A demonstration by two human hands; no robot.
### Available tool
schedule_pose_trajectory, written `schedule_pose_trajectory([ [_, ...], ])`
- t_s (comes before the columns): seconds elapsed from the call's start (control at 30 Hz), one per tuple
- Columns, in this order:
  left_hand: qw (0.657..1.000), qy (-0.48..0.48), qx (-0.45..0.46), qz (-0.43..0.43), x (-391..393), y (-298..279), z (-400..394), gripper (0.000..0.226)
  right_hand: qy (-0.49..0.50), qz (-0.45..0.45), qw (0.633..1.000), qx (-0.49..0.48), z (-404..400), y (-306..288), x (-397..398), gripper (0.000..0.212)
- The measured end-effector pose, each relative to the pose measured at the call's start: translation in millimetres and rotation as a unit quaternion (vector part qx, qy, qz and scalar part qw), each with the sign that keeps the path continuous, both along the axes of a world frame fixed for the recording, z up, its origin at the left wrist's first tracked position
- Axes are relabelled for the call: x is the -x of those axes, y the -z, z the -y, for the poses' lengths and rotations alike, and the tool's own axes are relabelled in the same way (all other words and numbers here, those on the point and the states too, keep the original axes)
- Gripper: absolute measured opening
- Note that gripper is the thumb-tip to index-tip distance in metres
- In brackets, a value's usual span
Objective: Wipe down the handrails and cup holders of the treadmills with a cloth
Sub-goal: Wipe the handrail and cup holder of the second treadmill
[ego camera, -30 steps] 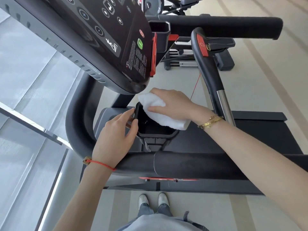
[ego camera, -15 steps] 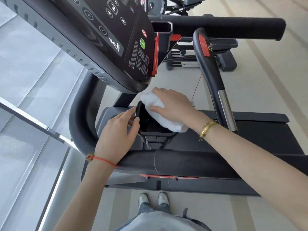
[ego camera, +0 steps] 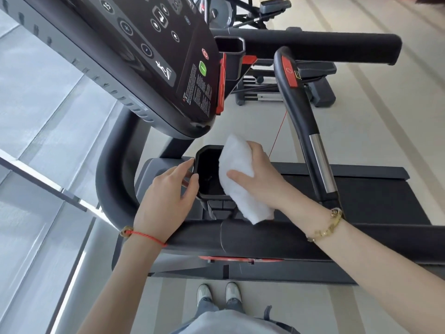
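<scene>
Cloth position is the main change: the folded white cloth lay flat across the top of the black plastic cup holder half a second ago, and now it stands more on edge along the right side of the holder, so the dark inside is open to see. Its lower end hangs down to the thick black padded handrail in front.

The right hand has turned with it and grips the cloth, thumb on the near face and the fingers wrapped behind. The left hand stayed at the left rim of the cup holder, fingers loosely spread, the fingertips touching the rim and the heel of the hand over the handrail.

The bottom of the cup holder is too dark to make out. The black treadmill console is cut off at the top edge, and the right fingers are hidden behind the cloth.

On the console there is a green button, a red ring button and a block of small white text, too fine to read. No brand name is legible.
</scene>
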State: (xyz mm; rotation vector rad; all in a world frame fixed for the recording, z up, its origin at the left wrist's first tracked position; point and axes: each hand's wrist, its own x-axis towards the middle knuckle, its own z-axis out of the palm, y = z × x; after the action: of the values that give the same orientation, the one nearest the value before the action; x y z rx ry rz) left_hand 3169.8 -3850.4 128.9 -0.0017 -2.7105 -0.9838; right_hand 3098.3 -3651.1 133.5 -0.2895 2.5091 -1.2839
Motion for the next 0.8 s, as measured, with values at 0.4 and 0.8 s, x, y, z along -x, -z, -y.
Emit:
schedule_pose_trajectory([
  [0.4,1.000,0.008,0.003,-0.005,0.6,1.3,0.5,0.042,0.040,0.052,0.997,0.031,3.2,-13.4,-4.8,0.059],
  [0.8,1.000,0.016,0.005,-0.008,-0.2,-0.2,-0.2,0.043,-0.018,0.076,0.997,0.000,-5.2,-23.4,16.7,0.057],
])
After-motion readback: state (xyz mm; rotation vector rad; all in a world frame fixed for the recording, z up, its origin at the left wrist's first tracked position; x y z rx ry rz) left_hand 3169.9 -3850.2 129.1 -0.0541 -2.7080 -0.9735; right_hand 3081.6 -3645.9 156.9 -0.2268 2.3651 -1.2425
